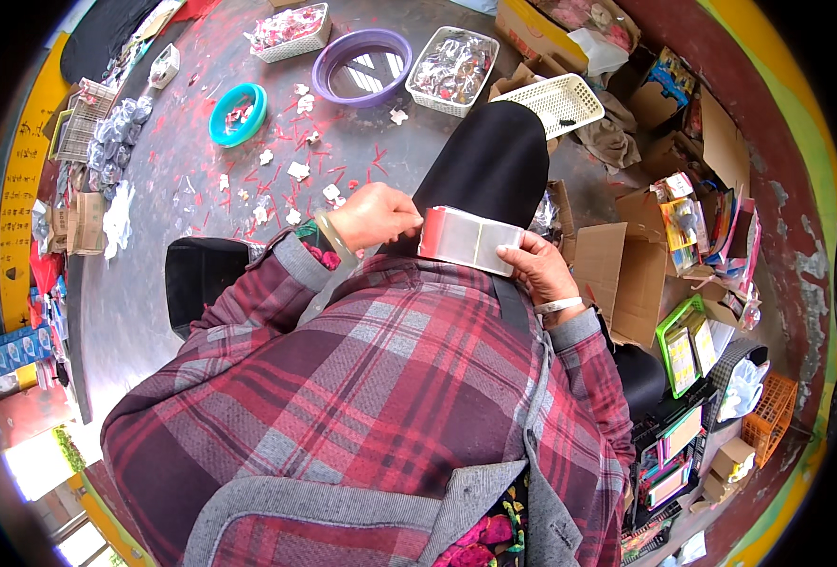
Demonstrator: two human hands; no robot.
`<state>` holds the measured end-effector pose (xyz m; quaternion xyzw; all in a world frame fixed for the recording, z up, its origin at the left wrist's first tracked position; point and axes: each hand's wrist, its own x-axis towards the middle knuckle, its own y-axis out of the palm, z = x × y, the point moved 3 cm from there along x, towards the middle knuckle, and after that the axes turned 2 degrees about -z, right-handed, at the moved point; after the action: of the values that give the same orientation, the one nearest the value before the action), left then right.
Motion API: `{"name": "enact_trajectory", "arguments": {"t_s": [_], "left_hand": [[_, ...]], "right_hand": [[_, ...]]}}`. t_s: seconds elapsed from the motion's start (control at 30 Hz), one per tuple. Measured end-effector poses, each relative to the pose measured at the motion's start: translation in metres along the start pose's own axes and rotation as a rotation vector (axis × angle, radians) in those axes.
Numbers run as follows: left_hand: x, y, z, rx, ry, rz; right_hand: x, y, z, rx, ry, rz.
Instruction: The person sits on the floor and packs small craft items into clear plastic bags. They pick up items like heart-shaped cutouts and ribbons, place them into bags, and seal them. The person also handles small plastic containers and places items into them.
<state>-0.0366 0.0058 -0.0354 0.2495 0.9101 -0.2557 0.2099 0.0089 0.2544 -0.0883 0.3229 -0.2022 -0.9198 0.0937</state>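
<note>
Over my lap I have a flat, see-through plastic packet (465, 238) with a red band at its left end and a pale line across its middle. My right hand (543, 274) grips the packet's right end, thumb on top and fingers beneath. At the red end my left hand (378, 217) is closed in a pinch, its fingertips right by the packet's edge. What those fingertips pinch, if anything, is too small to make out. My black-clad leg (489, 156) is just beyond the packet.
Ahead stand a purple basin (320, 77), a turquoise bowl (218, 123) and white baskets, one of metallic packets (451, 66). Small white pieces and red scraps litter the grey floor. At my right are an open cardboard box (617, 283), a green tray (664, 331) and an orange crate (771, 416).
</note>
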Motion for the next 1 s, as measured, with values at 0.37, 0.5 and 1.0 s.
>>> {"name": "enact_trajectory", "arguments": {"t_s": [0.37, 0.5, 1.0], "left_hand": [[-0.004, 0.006, -0.018, -0.044, 0.005, -0.096], [0.002, 0.017, 0.000, -0.073, 0.191, -0.120], [-0.016, 0.025, -0.028, 0.434, 0.638, -0.437]], "right_hand": [[-0.006, 0.012, 0.010, -0.034, -0.001, 0.020], [-0.008, 0.015, 0.012, -0.095, 0.018, 0.023], [-0.005, 0.005, 0.002, -0.059, -0.004, 0.010]]}}
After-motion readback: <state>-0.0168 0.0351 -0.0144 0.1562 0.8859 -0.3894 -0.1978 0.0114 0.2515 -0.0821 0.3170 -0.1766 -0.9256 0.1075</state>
